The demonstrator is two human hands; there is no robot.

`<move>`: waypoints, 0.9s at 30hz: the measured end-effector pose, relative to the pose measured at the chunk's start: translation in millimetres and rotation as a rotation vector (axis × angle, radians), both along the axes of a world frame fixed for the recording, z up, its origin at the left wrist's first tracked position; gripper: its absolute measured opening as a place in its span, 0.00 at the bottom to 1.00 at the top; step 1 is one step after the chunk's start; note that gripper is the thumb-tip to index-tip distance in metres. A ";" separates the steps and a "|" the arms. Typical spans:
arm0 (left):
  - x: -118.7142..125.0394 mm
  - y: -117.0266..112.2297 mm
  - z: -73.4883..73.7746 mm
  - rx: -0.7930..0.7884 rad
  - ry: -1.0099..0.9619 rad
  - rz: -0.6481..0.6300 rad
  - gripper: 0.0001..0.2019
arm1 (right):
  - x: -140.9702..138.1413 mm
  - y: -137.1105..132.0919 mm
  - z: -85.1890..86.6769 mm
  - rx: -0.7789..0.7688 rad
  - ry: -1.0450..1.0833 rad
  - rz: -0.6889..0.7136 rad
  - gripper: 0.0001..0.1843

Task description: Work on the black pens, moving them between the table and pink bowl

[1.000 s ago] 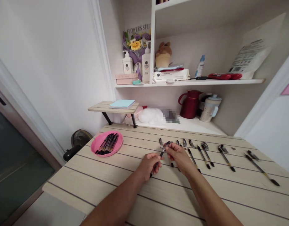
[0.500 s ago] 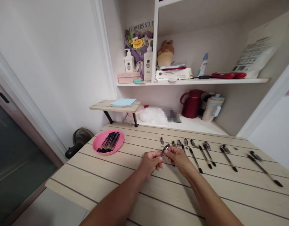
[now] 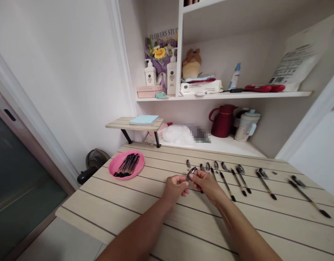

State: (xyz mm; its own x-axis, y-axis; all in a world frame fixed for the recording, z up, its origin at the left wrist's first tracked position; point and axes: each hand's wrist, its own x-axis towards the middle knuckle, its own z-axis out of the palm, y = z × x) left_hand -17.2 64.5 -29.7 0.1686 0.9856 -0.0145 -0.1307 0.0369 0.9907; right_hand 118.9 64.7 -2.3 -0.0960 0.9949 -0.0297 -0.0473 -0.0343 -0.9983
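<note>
The right hand pinched a dark, shiny piece between thumb and fingertips, its tip angled towards one o'clock. The left hand was curled, with thumb and forefinger close to the lower end of that piece; its inner fingers were out of sight, so whether it gripped anything could not be told.

Just past the hands, loose dark caps ran from twelve round to three o'clock on the worktop, their shapes too small to read clearly. Black-tipped pens lay at about three o'clock, one partly covered by the right hand. The farthest pen looked blurred.

At ten o'clock a pink tray held more pens, overlapping too closely to count.

Farther off at twelve, a pixelated patch masked something beside a white bundle. At one o'clock a red jug and a pale cup partly hid a dark bottle.
</note>
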 end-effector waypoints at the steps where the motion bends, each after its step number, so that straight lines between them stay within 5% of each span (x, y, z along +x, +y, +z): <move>1: 0.2 0.2 -0.2 -0.003 -0.021 0.001 0.13 | 1.9 -0.2 1.3 -0.002 0.007 0.014 0.17; 15: 0.7 -2.2 -1.1 -0.108 -0.022 -0.090 0.16 | -1.3 1.9 -3.8 0.032 0.094 -0.065 0.18; 27: 0.0 0.7 -5.0 0.007 0.130 0.081 0.09 | -14.3 6.2 -14.4 0.033 0.095 -0.156 0.20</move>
State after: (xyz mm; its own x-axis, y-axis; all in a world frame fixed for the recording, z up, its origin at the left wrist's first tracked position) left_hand -17.2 65.2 -34.7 0.0855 0.9961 -0.0240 -0.0032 0.0243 0.9997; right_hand 104.6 70.9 -16.7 0.0583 0.9983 0.0050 -0.1433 0.0134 -0.9896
